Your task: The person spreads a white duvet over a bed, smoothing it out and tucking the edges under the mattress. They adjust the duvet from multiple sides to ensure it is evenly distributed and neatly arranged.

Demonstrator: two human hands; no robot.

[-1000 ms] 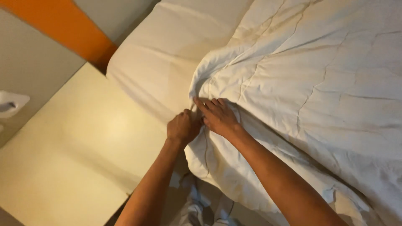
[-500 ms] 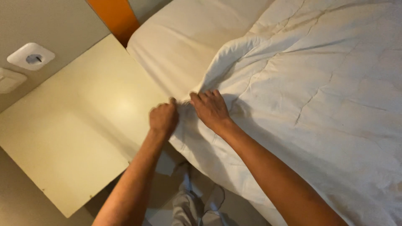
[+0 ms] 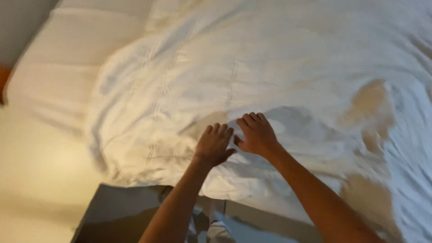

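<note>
Head view: both hands lie flat, palms down, side by side on a white quilted duvet [image 3: 252, 67] that covers most of the bed. The left hand [image 3: 213, 145] has its fingers spread and pressed onto the cloth; the right hand [image 3: 255, 133] rests just beside it, thumb nearly touching the left one's fingers. Neither hand grips anything: the fingers are stretched out, not curled around a fold.

The duvet lies roughly spread across the bed, its near edge hanging over the side close to the person's legs. By the look of it, the work is well along but not finished: the cover is laid out, yet creases run under and around the hands, and the upper left corner is bunched in a rounded heap rather than flat. Beyond that heap, the bare mattress [image 3: 54, 58] shows uncovered at the upper left. To the left stands a pale tabletop [image 3: 40, 180], blurred. The picture is smeared, so finer wrinkles cannot be judged.
</note>
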